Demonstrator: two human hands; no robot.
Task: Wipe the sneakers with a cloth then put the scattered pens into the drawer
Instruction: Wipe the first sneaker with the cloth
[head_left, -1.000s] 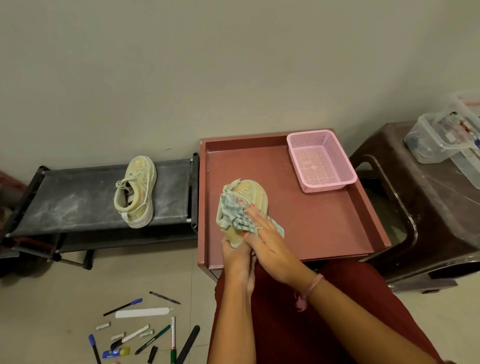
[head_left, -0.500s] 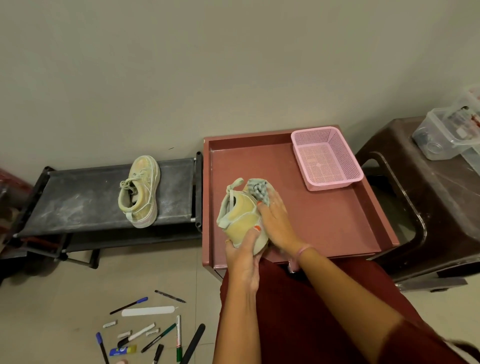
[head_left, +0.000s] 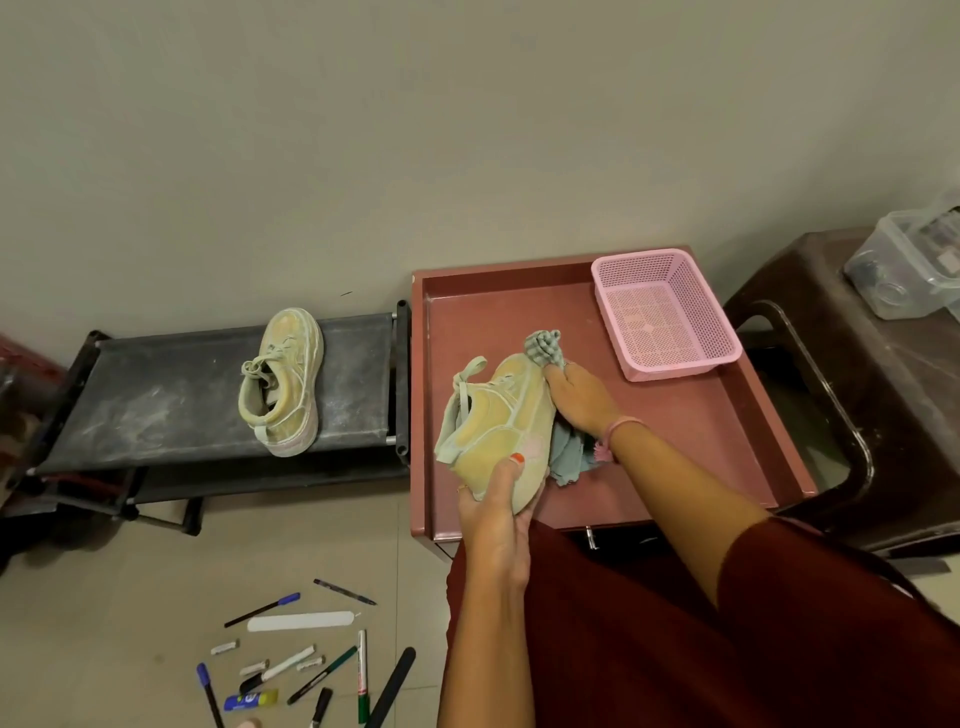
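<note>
My left hand (head_left: 496, 512) grips a pale yellow sneaker (head_left: 498, 421) at its heel and holds it tilted over the red tray top (head_left: 691, 441). Against the shoe's right side, my right hand (head_left: 579, 397) holds a grey-green cloth (head_left: 545, 349), which bunches above the fingers and hangs below the wrist. A second dusty sneaker (head_left: 283, 382) stands on the black rack (head_left: 156, 395) to the left. Several pens and markers (head_left: 311, 660) lie scattered on the floor at the lower left.
A pink mesh basket (head_left: 665, 312) sits in the tray's far right corner. A brown stool (head_left: 857, 395) to the right carries a clear plastic box (head_left: 909, 265). A drawer handle (head_left: 592, 538) shows under the tray's front edge. The wall is close behind.
The sneaker has been tipped up onto its side in my left hand. My right hand with the cloth has moved from the top of the shoe round to its right side.
</note>
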